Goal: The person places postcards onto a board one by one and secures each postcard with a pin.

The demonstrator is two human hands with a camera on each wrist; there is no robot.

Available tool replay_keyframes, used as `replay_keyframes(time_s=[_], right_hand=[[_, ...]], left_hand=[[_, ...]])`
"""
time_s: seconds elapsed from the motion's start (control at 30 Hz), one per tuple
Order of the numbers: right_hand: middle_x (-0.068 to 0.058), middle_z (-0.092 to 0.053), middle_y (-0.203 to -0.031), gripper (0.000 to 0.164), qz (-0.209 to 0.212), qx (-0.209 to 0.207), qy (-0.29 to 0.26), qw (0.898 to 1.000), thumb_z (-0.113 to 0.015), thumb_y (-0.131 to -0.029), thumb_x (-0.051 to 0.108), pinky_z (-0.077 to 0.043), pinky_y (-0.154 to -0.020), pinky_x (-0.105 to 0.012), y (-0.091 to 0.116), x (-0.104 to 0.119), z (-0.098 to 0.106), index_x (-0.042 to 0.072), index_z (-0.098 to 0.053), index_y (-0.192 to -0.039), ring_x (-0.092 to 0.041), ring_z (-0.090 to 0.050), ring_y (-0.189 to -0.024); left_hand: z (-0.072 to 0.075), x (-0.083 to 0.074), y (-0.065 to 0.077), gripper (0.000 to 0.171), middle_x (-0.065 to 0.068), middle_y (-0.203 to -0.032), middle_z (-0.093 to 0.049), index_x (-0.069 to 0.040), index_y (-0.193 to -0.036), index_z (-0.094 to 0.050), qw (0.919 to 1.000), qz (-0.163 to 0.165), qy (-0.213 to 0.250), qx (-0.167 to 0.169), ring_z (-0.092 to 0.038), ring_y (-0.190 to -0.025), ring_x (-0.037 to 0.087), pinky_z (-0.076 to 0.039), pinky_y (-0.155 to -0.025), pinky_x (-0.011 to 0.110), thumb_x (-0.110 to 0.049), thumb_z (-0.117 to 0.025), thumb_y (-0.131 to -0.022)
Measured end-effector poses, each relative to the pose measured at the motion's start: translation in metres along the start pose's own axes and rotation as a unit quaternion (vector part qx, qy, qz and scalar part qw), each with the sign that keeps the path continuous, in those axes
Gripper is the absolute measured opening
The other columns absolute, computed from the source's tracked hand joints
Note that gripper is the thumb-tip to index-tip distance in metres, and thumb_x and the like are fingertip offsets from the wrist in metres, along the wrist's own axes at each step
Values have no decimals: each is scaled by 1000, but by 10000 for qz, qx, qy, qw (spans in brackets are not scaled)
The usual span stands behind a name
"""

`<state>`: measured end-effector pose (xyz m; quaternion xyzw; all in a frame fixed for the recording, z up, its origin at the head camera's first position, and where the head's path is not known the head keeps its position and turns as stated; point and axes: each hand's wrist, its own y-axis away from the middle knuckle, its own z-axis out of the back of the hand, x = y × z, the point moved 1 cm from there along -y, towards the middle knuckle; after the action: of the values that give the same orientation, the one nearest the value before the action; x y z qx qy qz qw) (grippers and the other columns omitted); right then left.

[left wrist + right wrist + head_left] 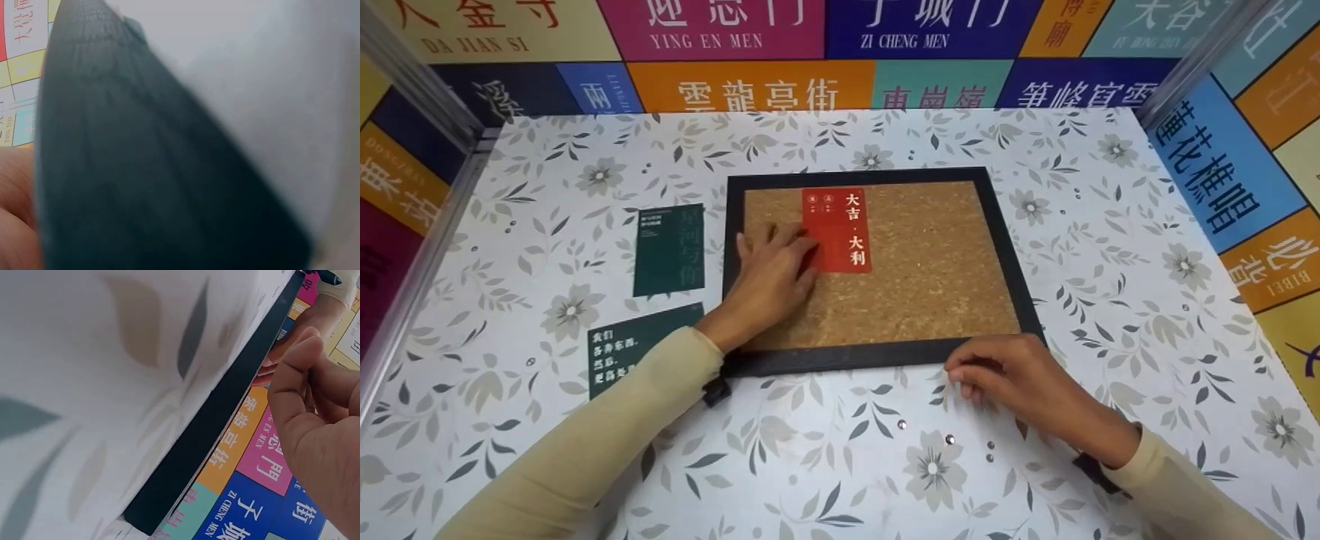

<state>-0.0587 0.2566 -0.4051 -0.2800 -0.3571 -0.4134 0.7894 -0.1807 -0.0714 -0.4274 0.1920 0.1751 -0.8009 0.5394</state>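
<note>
A red card [835, 232] with white characters lies on a cork board [930, 255] in a black frame, near its upper left. My left hand [772, 281] rests on the cork with fingers spread, fingertips touching the card's left edge. Over the frame's lower right edge is my right hand [1009, 371], its fingers curled. In the right wrist view the thumb and index finger of the right hand [318, 399] meet at the tips; nothing shows between them. The dark frame edge [129, 140] fills much of the left wrist view.
Several small silver tack-like pieces [949, 439] lie in front of the board. Left of it are a dark green card [669, 251] and another green card [619, 349], partly covered by my left forearm. Colourful lettered panels [757, 86] stand behind the flower-patterned tabletop [810, 487].
</note>
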Motion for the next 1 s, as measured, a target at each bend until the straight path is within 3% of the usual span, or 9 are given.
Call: replay_keyframes(time_s=[0.23,0.37,0.7,1.0], right_hand=[[-10,-80,-90,9,-754,67,-411,9963,-78,-98,-3,-61,-68,-22,-14,2,5,-4,-82,-106,-8,-72,-75],[-16,-79,-91,8,-849,35,-479,9952,-77,-98,-6,-62,-69,-24,-25,1,5,-7,-81,-105,-9,-73,-75],[-11,-79,-86,4,-813,-240,-86,9964,-77,-100,-3,-61,-68,-23,-52,-5,2,-6,-80,-101,-13,-72,-73],[-17,-78,-87,5,-1128,-308,-303,9927,-75,-100,-6,-61,-68,-23,-72,-8,2,-10,-78,-102,-16,-73,-75]], left_hand=[[0,0,-1,47,16,-166,-49,-5,-154,-64,10000,39,5,73,-33,-154,44,-6,-124,83,-19,-70,-109],[0,-1,0,47,16,-166,-49,-5,-153,-64,10000,26,12,60,-34,-154,43,-6,-125,82,-19,-69,-109],[-1,0,0,47,17,-165,-50,-5,-152,-65,10000,-16,23,-12,-35,-154,43,-6,-124,83,-17,-71,-107],[0,0,0,49,17,-164,-50,-5,-154,-64,10000,18,-63,20,-36,-153,44,-7,-124,83,-16,-70,-107]])
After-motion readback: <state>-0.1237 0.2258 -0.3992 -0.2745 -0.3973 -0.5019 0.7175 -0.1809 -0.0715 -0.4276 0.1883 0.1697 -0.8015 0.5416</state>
